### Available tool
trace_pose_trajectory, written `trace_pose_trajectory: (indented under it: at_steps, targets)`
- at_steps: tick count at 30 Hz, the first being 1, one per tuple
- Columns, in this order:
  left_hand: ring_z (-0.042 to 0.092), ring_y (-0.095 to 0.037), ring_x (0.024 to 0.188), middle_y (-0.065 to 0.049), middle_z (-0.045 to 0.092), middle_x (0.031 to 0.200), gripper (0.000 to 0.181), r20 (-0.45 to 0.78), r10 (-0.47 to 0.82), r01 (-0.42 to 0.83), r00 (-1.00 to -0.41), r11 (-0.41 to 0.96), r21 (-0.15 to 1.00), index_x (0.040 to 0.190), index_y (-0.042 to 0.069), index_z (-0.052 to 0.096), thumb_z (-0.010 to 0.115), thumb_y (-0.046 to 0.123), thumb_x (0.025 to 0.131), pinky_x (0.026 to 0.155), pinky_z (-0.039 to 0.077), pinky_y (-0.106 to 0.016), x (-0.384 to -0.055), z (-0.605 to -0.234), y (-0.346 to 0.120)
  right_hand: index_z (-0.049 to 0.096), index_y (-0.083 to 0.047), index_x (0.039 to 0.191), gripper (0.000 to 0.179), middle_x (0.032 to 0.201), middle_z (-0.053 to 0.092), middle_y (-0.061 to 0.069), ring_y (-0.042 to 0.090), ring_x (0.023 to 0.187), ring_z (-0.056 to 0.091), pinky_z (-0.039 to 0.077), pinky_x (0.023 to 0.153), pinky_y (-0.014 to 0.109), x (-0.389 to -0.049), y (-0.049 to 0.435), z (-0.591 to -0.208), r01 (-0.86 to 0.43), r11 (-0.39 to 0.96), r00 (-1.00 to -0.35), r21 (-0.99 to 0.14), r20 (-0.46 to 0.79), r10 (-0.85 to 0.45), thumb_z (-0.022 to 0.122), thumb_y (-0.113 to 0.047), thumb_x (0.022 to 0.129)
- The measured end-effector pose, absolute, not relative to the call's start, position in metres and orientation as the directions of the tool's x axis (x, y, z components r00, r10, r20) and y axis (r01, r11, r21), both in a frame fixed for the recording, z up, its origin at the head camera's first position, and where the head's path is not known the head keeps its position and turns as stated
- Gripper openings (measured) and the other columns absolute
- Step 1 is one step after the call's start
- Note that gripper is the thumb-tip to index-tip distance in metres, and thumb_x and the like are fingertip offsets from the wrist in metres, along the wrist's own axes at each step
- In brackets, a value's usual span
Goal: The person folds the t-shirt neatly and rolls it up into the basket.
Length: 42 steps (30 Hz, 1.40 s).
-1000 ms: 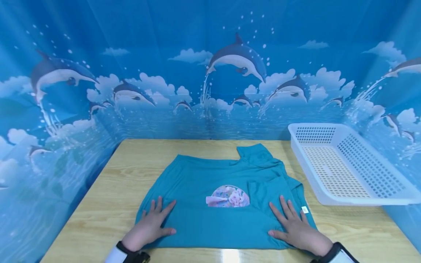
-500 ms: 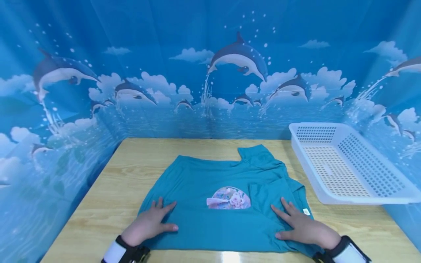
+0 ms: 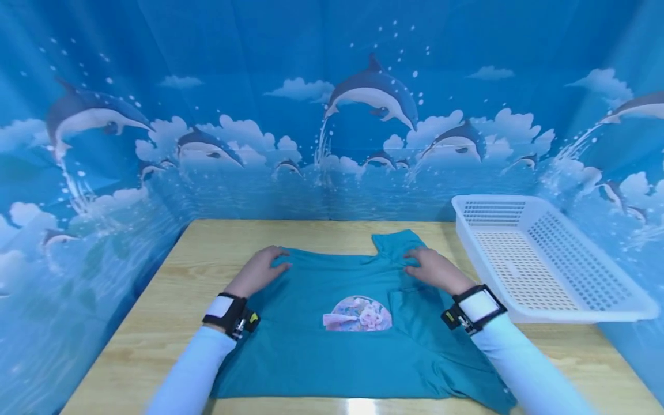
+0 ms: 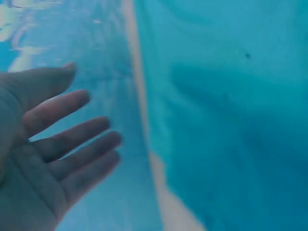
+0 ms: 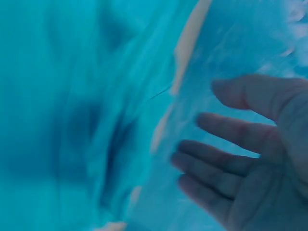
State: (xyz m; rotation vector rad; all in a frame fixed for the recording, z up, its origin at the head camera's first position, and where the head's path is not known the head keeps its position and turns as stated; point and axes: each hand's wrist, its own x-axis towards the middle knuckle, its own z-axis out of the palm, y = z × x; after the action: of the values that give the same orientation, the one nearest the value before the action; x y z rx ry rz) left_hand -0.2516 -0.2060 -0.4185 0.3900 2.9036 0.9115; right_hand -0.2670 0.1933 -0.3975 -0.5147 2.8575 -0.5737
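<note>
A teal T-shirt [image 3: 332,363] with a pink-and-lilac floral print [image 3: 358,314] lies spread on the wooden table, one sleeve [image 3: 396,239] pointing toward the back. Over the shirt's far left corner is my left hand [image 3: 259,270], its fingers extended and apart. My right hand [image 3: 434,268] hovers by the far right part, near that sleeve, thumb and fingers spread. In the left wrist view the palm [image 4: 29,183] faces the shirt with nothing in it. The right wrist view likewise has bare fingers [image 5: 231,130] beside the cloth, held apart from it.
A white perforated plastic basket [image 3: 479,271] stands at the table's right side. Wooden tabletop [image 3: 171,300] shows left of the shirt. A blue dolphin-print curtain [image 3: 249,190] closes off the back and both sides.
Both hands have lifted off the shirt's near part and moved away from me to its far edge. The shirt's near right corner now spreads farther toward the table's front.
</note>
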Motion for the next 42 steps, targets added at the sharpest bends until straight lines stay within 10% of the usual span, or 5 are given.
trace_pose_trajectory:
  at_steps: [9, 18, 25, 33, 42]
  targets:
    - [0.050, -0.035, 0.124, -0.018, 0.056, 0.129, 0.034, 0.014, 0.280, 0.244, -0.960, 0.812, 0.531, 0.127, 0.000, 0.057, 0.052, 0.016, 0.098, 0.103, 0.040, -0.047, -0.295, -0.441, -0.184, 0.061, 0.006, 0.119, 0.031, 0.117, 0.058, 0.025, 0.035, 0.100, 0.058, 0.049, 0.081, 0.046, -0.328, 0.187, -0.446, -0.276, 0.873, -0.951, -0.402, -0.018, -0.309, 0.051, -0.013, 0.097]
    - [0.055, -0.034, 0.117, -0.016, 0.062, 0.121, 0.028, -0.051, 0.292, 0.240, -0.955, 0.865, 0.441, 0.119, 0.003, 0.064, 0.056, 0.015, 0.096, 0.099, 0.044, -0.047, -0.290, -0.441, -0.180, 0.066, -0.004, 0.090, 0.022, 0.054, 0.040, 0.001, 0.016, 0.049, 0.036, 0.031, 0.049, 0.030, -0.329, 0.180, -0.451, -0.185, 0.896, -0.972, -0.403, -0.058, -0.227, 0.051, -0.019, 0.096]
    - [0.059, -0.031, 0.103, -0.017, 0.061, 0.113, 0.032, -0.032, 0.282, 0.251, -0.959, 0.896, 0.366, 0.124, 0.003, 0.060, 0.057, 0.015, 0.095, 0.087, 0.049, -0.044, -0.290, -0.441, -0.176, 0.052, 0.000, 0.131, 0.042, 0.098, 0.069, 0.016, 0.024, 0.075, 0.062, 0.045, 0.065, 0.038, -0.329, 0.178, -0.452, -0.139, 0.930, -0.974, -0.342, -0.121, -0.190, 0.057, -0.019, 0.094]
    - [0.055, -0.028, 0.099, -0.013, 0.056, 0.107, 0.021, -0.056, 0.229, 0.200, -0.972, 0.926, 0.320, 0.113, 0.009, 0.065, 0.060, 0.016, 0.093, 0.083, 0.049, -0.042, -0.293, -0.450, -0.173, 0.061, -0.005, 0.089, 0.010, 0.074, 0.056, 0.008, 0.020, 0.063, 0.047, 0.037, 0.058, 0.033, -0.326, 0.178, -0.450, -0.183, 0.925, -0.974, -0.333, -0.065, -0.216, 0.058, -0.014, 0.092]
    - [0.049, -0.026, 0.093, -0.010, 0.057, 0.101, 0.006, 0.091, 0.300, 0.314, -0.950, 0.908, 0.279, 0.086, 0.010, 0.064, 0.063, 0.013, 0.090, 0.080, 0.044, -0.040, -0.295, -0.448, -0.173, 0.047, -0.011, 0.063, 0.028, 0.077, 0.050, 0.011, 0.027, 0.073, 0.046, 0.035, 0.069, 0.038, -0.332, 0.184, -0.455, -0.360, 0.901, -0.928, -0.241, 0.187, -0.321, 0.067, -0.015, 0.082]
